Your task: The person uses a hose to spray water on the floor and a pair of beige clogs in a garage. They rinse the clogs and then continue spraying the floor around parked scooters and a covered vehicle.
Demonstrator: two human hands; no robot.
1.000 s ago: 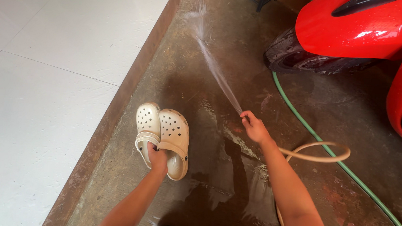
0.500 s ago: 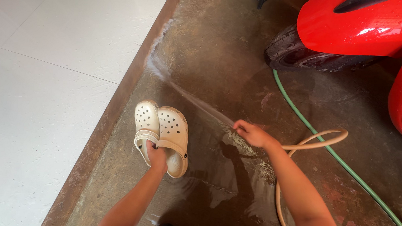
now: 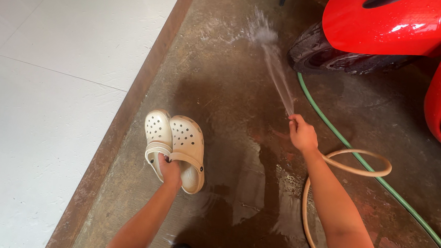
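The left hand (image 3: pixel 170 169) gripped two cream clogs (image 3: pixel 176 147) by their straps; the right hand (image 3: pixel 303 135) clenched the tan hose (image 3: pixel 351 169), spraying beside the red scooter (image 3: pixel 386 27). Wet straps might slip.

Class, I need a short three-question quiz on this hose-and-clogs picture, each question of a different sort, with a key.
1. True or false: the left hand holds both cream clogs by their heel straps.
2. The right hand grips which hose? A) tan hose B) green hose
3. Fill in: the water jet lands on the concrete floor near the red scooter's ____.

Key: 1 true; 2 A; 3 tyre.
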